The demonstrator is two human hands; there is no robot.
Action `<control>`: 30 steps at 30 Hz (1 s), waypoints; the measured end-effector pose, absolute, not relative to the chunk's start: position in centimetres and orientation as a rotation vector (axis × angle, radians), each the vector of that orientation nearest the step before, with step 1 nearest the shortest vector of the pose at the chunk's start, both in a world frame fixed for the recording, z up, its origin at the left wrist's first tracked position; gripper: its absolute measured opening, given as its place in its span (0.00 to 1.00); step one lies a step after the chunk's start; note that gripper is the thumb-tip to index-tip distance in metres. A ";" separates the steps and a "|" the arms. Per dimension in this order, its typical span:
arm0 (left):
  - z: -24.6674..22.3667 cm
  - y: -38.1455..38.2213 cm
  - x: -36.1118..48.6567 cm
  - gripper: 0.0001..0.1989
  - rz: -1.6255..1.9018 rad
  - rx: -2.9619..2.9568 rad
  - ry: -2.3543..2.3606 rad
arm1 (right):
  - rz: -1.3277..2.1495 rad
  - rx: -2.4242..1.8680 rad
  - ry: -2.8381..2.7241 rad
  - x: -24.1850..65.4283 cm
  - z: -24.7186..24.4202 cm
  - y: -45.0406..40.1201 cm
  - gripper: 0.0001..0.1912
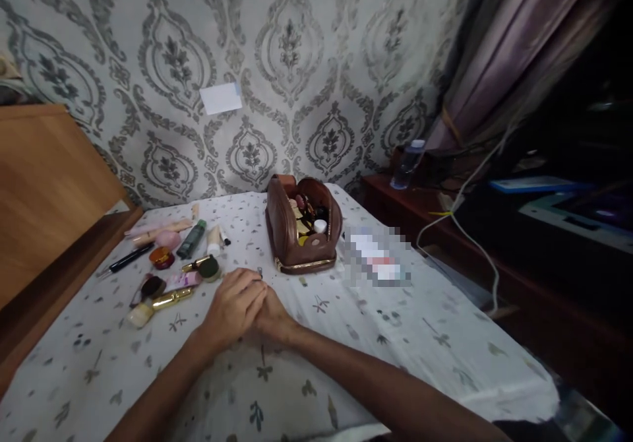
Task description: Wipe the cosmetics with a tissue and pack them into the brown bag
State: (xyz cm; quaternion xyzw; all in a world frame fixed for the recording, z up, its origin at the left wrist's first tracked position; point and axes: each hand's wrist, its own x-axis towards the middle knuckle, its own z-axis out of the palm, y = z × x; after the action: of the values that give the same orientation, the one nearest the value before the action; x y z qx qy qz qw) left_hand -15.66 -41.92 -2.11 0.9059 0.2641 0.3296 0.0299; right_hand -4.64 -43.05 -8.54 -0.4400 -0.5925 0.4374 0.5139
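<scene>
My left hand [233,307] lies over my right hand [270,315] on the patterned white cloth, in front of the bag. The left fingers are folded across the right hand, whose fingers are mostly hidden beneath them. A brown bag [306,254] stands open with several cosmetics inside, among them a white-capped jar [320,226]. Left of the hands lie a dark green tube [192,239], a red and orange jar [161,258], a gold tube [173,298], a dark round lid [208,268], a pink sponge [168,239] and a black pen [129,258].
A blurred-out item [376,257] lies right of the bag. Beyond the cloth's right edge, a clear bottle [408,165] stands on a reddish-brown surface [378,188], near a white cable [477,247]. A wooden board [54,191] borders the left side.
</scene>
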 end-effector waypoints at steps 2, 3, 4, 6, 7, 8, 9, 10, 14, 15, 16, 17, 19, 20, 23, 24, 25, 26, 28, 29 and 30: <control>-2.1 -41.4 -15.7 0.16 1.026 2.618 0.882 | 1.099 -1.009 -1.399 -4.5 -8.5 -43.2 0.15; -2.1 -41.1 -16.0 0.15 1.017 2.512 0.903 | 1.110 -0.986 -1.377 -4.5 -8.4 -43.3 0.22; -2.1 -40.8 -16.2 0.15 1.010 2.405 0.915 | 1.110 -0.977 -1.350 -4.4 -8.3 -43.4 0.28; -2.3 -40.4 -16.7 0.14 1.025 2.198 0.943 | 1.079 -1.007 -1.305 -4.4 -8.1 -43.5 0.32; -2.7 -40.3 -16.9 0.15 1.050 2.103 0.963 | 1.068 -1.032 -1.295 -4.3 -8.1 -43.4 0.31; -3.2 -40.3 -17.0 0.15 1.083 2.017 0.985 | 1.066 -1.058 -1.281 -4.3 -8.1 -43.4 0.30; -3.8 -40.3 -17.0 0.16 1.118 1.942 1.005 | 1.075 -1.079 -1.257 -4.3 -8.2 -43.3 0.29; -4.4 -40.4 -17.0 0.17 1.143 1.882 1.018 | 1.090 -1.092 -1.230 -4.3 -8.4 -43.2 0.28; -6.3 -40.9 -16.8 0.29 1.131 1.805 1.033 | 1.031 -1.088 -1.208 -4.2 -9.2 -42.9 0.31; -6.4 -41.0 -16.9 0.32 1.117 1.807 1.045 | 0.998 -1.067 -1.241 -4.2 -9.4 -43.0 0.34; -6.4 -41.0 -16.9 0.34 1.106 1.812 1.059 | 0.985 -1.040 -1.275 -4.2 -9.4 -43.2 0.38; -6.3 -41.0 -17.0 0.34 1.102 1.815 1.072 | 1.003 -1.011 -1.304 -4.1 -9.4 -43.3 0.41; -6.0 -40.8 -17.3 0.31 1.111 1.814 1.086 | 1.114 -0.952 -1.320 -4.0 -9.3 -43.7 0.48; -5.9 -40.7 -17.4 0.29 1.120 1.810 1.087 | 1.188 -0.923 -1.309 -3.9 -9.2 -43.8 0.49; -6.0 -40.3 -17.8 0.27 1.158 1.770 1.085 | 1.344 -0.818 -1.262 -3.5 -8.7 -43.8 0.47; -6.1 -40.2 -17.9 0.27 1.176 1.763 1.086 | 1.362 -0.781 -1.245 -3.4 -8.6 -43.7 0.46; -6.2 -40.2 -17.9 0.27 1.197 1.764 1.088 | 1.365 -0.755 -1.225 -3.3 -8.5 -43.5 0.45; -6.2 -40.1 -17.9 0.26 1.221 1.775 1.090 | 1.357 -0.746 -1.200 -3.2 -8.5 -43.3 0.44; -6.3 -40.2 -17.8 0.24 1.263 1.822 1.084 | 1.339 -0.779 -1.140 -3.1 -8.5 -42.9 0.43; -6.2 -40.3 -17.7 0.23 1.279 1.852 1.075 | 1.337 -0.811 -1.116 -3.1 -8.6 -42.7 0.43; -6.1 -40.4 -17.7 0.22 1.288 1.885 1.059 | 1.335 -0.843 -1.101 -3.2 -8.6 -42.6 0.44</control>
State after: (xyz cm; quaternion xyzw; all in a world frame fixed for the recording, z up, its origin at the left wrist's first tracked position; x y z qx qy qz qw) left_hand -17.66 -40.37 -6.12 0.7127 0.4004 0.4870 0.3074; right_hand -3.16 -42.64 -8.63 -0.3592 -0.4695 0.5692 0.5715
